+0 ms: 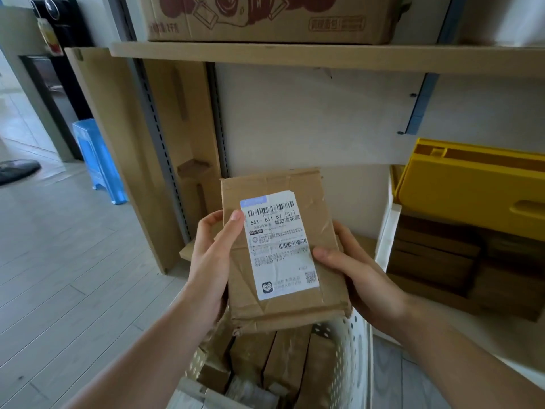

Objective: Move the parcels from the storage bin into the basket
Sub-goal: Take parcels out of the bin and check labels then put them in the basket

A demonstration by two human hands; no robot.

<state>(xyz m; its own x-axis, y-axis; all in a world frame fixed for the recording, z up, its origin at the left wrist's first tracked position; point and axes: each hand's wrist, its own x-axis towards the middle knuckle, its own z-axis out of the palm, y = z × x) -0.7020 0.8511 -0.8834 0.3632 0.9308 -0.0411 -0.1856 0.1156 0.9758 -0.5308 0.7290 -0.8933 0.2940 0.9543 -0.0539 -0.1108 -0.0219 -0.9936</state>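
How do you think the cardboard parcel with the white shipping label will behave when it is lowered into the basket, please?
The cardboard parcel looks creased and dented, so it probably flexes a little. Its flat shape suggests it is fairly light; the left hand and right hand hold only its edges. It should lie flat, not roll.

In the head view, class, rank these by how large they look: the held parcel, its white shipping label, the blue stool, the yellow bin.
1. Held parcel and yellow bin: too close to rank; the parcel is nearer and the bin is cropped.
2. White shipping label.
3. Blue stool, farther away.
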